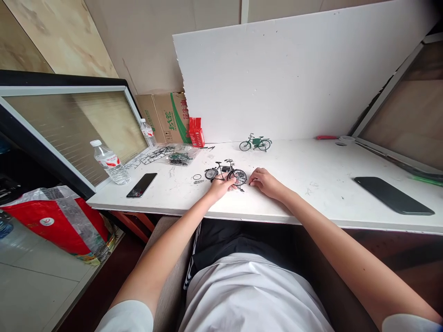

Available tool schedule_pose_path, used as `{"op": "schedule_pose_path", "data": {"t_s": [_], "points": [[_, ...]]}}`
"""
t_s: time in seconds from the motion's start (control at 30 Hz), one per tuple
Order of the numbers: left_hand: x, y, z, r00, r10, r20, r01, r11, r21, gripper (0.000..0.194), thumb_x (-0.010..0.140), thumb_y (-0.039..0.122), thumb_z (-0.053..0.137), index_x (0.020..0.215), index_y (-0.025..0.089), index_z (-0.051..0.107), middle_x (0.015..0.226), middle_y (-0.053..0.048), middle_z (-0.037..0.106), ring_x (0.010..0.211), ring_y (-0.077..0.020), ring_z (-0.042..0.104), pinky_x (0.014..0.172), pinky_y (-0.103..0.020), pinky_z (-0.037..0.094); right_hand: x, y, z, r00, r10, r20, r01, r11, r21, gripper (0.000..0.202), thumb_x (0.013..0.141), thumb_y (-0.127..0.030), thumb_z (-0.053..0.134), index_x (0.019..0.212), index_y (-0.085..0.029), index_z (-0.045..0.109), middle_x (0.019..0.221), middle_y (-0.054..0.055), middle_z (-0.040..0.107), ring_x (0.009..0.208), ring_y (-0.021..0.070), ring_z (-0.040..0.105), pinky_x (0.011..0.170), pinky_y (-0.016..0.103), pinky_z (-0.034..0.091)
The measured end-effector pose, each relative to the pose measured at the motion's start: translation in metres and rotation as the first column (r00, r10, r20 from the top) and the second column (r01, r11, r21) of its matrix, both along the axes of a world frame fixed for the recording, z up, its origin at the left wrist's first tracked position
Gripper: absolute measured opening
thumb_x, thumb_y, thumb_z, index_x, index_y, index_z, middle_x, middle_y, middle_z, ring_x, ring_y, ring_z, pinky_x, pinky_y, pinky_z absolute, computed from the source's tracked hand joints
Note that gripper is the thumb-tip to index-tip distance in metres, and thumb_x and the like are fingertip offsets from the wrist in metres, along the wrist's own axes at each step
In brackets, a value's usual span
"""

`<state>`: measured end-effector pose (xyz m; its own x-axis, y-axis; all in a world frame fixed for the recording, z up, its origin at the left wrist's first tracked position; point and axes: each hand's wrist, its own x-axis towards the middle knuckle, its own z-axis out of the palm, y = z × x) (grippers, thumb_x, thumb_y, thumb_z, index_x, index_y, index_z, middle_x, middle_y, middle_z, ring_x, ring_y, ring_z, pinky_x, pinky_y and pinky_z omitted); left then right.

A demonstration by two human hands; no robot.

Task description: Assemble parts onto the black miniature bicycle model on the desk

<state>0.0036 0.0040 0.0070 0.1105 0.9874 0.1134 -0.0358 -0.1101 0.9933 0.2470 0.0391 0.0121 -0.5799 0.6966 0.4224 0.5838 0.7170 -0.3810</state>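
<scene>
Left hand (221, 186) is pinching the black model bicycle (225, 172) at its frame; right hand (265, 181), fingers curled together, is resting just beside the rear wheel.

A green model bicycle (255, 143) stands near the white foam board (297, 74). Two water bottles (110, 162), a red box (196, 132), cardboard cartons (166, 117) and two black phones (141, 185) share the white table (311, 184).
</scene>
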Motion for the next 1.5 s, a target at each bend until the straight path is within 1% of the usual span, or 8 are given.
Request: {"op": "schedule_pose_path", "data": {"t_s": [0.23, 0.53, 0.67, 0.87, 1.03, 1.23, 1.37, 1.5], "points": [[-0.001, -0.003, 0.004, 1.000, 0.006, 0.009, -0.005, 1.000, -0.028, 0.026, 0.085, 0.034, 0.081, 0.089, 0.015, 0.064, 0.077, -0.004, 0.073, 0.067, -0.0134, 0.069, 0.066, -0.026, 0.051, -0.002, -0.006, 0.008, 0.994, -0.089, -0.067, 0.083, 0.993, -0.089, 0.020, 0.095, -0.016, 0.051, 0.095, -0.021, 0.070, 0.099, 0.011, 0.073, 0.101, 0.0275, 0.064, 0.093, 0.040, 0.052], [0.000, -0.001, 0.003, 0.998, 0.056, 0.019, -0.056, 0.998, -0.018, 0.027, 0.085, 0.037, 0.080, 0.093, 0.016, 0.065, 0.089, -0.006, 0.074, 0.072, -0.0149, 0.072, 0.064, -0.025, 0.050, 0.000, -0.006, 0.006, 0.990, -0.072, -0.125, 0.061, 0.994, -0.086, 0.029, 0.093, -0.010, 0.046, 0.107, -0.021, 0.070, 0.108, 0.010, 0.074, 0.097, 0.0246, 0.067, 0.087, 0.036, 0.052], [-0.004, 0.002, 0.002, 0.981, 0.193, 0.011, -0.193, 0.976, 0.103, 0.027, 0.089, 0.042, 0.074, 0.092, 0.017, 0.065, 0.090, -0.006, 0.075, 0.069, -0.0137, 0.067, 0.065, -0.026, 0.050, 0.001, -0.004, 0.001, 0.990, -0.072, -0.122, 0.067, 0.997, -0.040, 0.041, 0.089, -0.007, 0.046, 0.120, -0.020, 0.068, 0.112, 0.011, 0.070, 0.094, 0.0251, 0.066, 0.085, 0.037, 0.053], [-0.012, 0.003, 0.003, 0.902, 0.430, 0.040, -0.431, 0.889, 0.153, 0.019, 0.095, 0.036, 0.065, 0.094, 0.018, 0.065, 0.093, -0.007, 0.074, 0.072, -0.0140, 0.061, 0.070, -0.027, 0.049, 0.003, -0.001, -0.003, 0.982, -0.162, -0.100, 0.153, 0.984, -0.090, 0.032, 0.102, -0.022, 0.044, 0.121, -0.021, 0.069, 0.119, 0.013, 0.067, 0.099, 0.0262, 0.067, 0.093, 0.040, 0.054], [-0.013, 0.002, 0.006, 0.889, 0.456, 0.042, -0.456, 0.872, 0.179, 0.022, 0.096, 0.040, 0.064, 0.093, 0.018, 0.063, 0.095, -0.008, 0.073, 0.078, -0.0155, 0.063, 0.075, -0.027, 0.049, 0.004, 0.000, -0.003, 0.980, -0.197, -0.036, 0.193, 0.978, -0.076, 0.030, 0.102, -0.027, 0.049, 0.110, -0.021, 0.078, 0.115, 0.016, 0.067, 0.103, 0.0296, 0.066, 0.096, 0.043, 0.056], [-0.014, 0.007, -0.001, 0.887, 0.454, 0.079, -0.461, 0.878, 0.129, 0.023, 0.096, 0.042, 0.065, 0.098, 0.019, 0.061, 0.097, -0.006, 0.073, 0.071, -0.0134, 0.059, 0.070, -0.026, 0.048, 0.006, 0.006, -0.007, 0.960, -0.267, 0.088, 0.268, 0.963, -0.009, 0.035, 0.103, -0.025, 0.049, 0.123, -0.021, 0.078, 0.116, 0.015, 0.072, 0.113, 0.0344, 0.061, 0.099, 0.049, 0.052], [-0.016, 0.010, -0.004, 0.879, 0.462, 0.120, -0.475, 0.870, 0.135, 0.027, 0.094, 0.045, 0.068, 0.095, 0.019, 0.062, 0.094, -0.006, 0.072, 0.070, -0.0128, 0.058, 0.068, -0.025, 0.046, 0.008, 0.006, -0.008, 0.964, -0.259, 0.058, 0.259, 0.966, 0.007, 0.035, 0.101, -0.025, 0.052, 0.127, -0.021, 0.074, 0.125, 0.016, 0.069, 0.120, 0.0344, 0.059, 0.102, 0.050, 0.051], [-0.028, 0.016, 0.006, 0.845, 0.493, 0.208, -0.514, 0.855, 0.065, 0.031, 0.089, 0.046, 0.075, 0.088, 0.018, 0.064, 0.084, -0.005, 0.068, 0.066, -0.0131, 0.057, 0.062, -0.026, 0.042, 0.010, 0.004, -0.005, 0.972, -0.234, 0.015, 0.233, 0.972, 0.027, 0.031, 0.101, -0.028, 0.054, 0.122, -0.019, 0.075, 0.123, 0.017, 0.067, 0.117, 0.0342, 0.061, 0.102, 0.050, 0.051]]}}
